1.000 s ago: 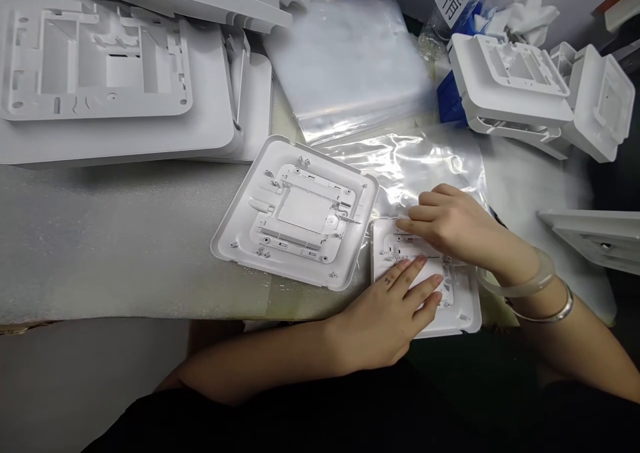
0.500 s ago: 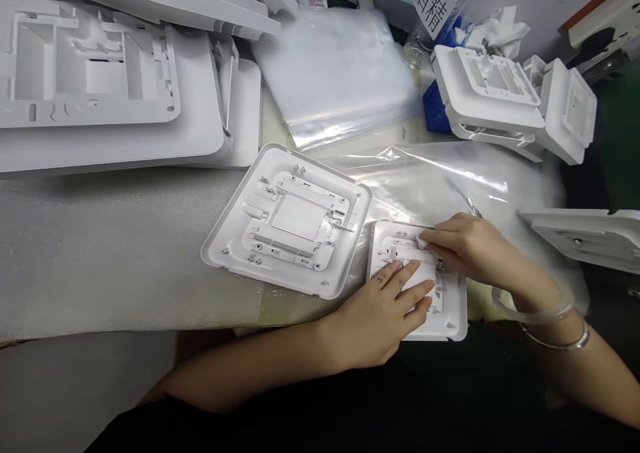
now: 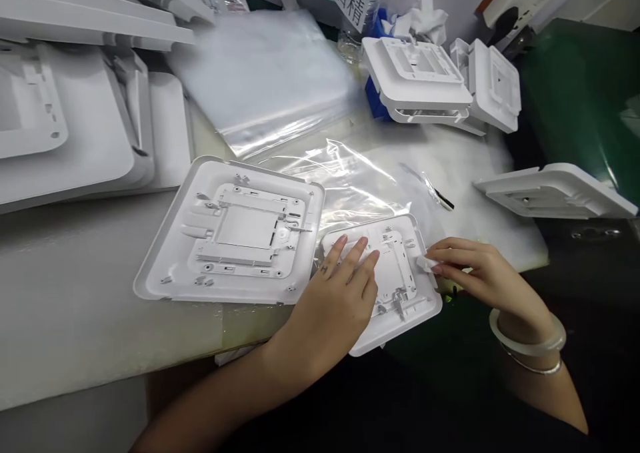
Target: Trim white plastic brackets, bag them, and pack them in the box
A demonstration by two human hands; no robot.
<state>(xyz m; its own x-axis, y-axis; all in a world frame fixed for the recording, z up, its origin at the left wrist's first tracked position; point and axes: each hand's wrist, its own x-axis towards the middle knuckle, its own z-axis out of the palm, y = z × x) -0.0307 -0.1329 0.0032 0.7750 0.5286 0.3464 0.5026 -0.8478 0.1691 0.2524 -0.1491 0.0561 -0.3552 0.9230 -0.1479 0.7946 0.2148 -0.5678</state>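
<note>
Head view: covering part of white panel point(image 3: 393, 276), directly beneath spread fingers of left hand point(image 3: 335, 303), and pinching small white wad point(image 3: 427, 263) between thumb and fingers of right hand point(image 3: 481, 276) at panel's right rim. Shows second panel point(image 3: 247, 229) just left of left fingers, crinkled clear plastic point(image 3: 350, 183) just beyond left fingertips, thin black-ended item point(image 3: 441, 198) beyond right fingers, labelled bottle point(image 3: 353, 3) well beyond left fingers.
</note>
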